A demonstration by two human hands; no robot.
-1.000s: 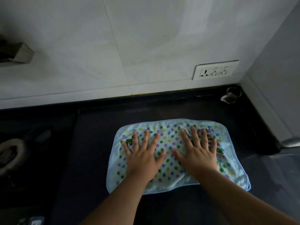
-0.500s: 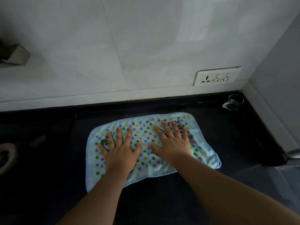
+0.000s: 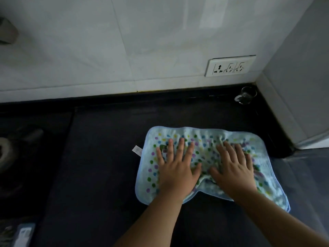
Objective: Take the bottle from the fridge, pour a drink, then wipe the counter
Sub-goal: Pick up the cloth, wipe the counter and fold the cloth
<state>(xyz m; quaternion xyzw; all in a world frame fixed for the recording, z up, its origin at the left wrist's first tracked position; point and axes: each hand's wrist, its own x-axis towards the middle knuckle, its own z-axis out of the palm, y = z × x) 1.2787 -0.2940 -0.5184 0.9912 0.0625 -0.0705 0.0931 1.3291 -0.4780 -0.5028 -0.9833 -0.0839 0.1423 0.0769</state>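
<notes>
The dotted cloth (image 3: pixel 210 164) is now slid right along the dark counter (image 3: pixel 106 157), nearer the corner than half a second ago, bunched between the palms. It is pressed flat by left hand (image 3: pixel 176 168) and right hand (image 3: pixel 235 172), fingers spread wide, nothing gripped. If the sweep is carried further, the glass mug (image 3: pixel 246 96) by the wall could be knocked; no bottle is seen.

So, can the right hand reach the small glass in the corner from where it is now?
Probably yes. The right hand presses flat on the dotted cloth, and only bare dark counter lies between it and the glass by the wall.
</notes>
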